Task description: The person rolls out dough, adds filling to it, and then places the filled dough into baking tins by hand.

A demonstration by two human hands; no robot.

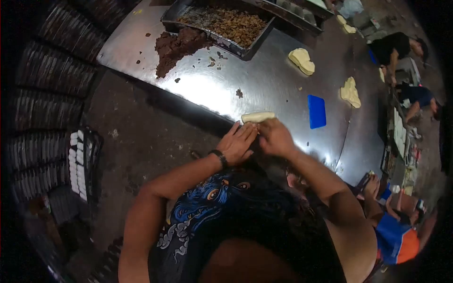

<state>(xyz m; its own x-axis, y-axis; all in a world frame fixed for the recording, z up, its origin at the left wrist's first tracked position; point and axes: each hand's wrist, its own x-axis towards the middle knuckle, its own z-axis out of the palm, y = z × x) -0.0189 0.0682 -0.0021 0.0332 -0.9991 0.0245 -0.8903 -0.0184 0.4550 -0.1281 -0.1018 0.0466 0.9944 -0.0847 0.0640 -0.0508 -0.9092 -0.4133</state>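
A pale roll of dough (257, 117) lies at the near edge of the metal table, just beyond my fingertips. My left hand (237, 143) is flat with its fingers stretched out, the tips at the near side of the dough. Close beside it, my right hand (277, 138) is curled, thumb and fingers pinched at the dough's near edge. The exact spot of its grip is partly hidden by the fingers. A blue flat scraper (317, 112) rests on the table to the right of the dough.
A tray of brown crumbly filling (236, 27) stands at the back, beside a dark brown mound (181, 47). Dough pieces (302, 61) (350, 93) lie further right. Stacked trays (45, 104) line the left, near a tray of white pieces (77, 162). Other people (394, 236) work at right.
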